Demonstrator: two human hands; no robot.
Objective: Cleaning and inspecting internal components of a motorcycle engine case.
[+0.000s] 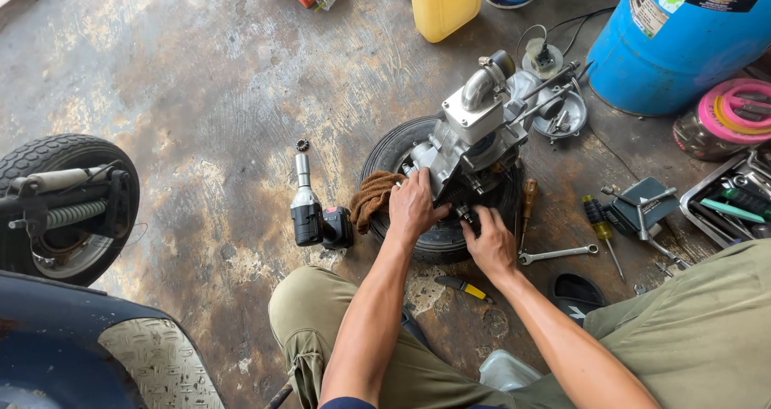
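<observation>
Pressing both hands, left point(413, 206) and right point(491, 244) (fingers curled), on the engine point(474, 136).

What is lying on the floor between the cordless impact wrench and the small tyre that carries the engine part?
In the head view, a crumpled brown rag lies between the impact wrench and the tyre, draped against the tyre's left edge.

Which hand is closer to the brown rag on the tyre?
Left. The left hand rests on the engine right beside the brown rag; the right hand is farther away, on the engine's other side.
</observation>
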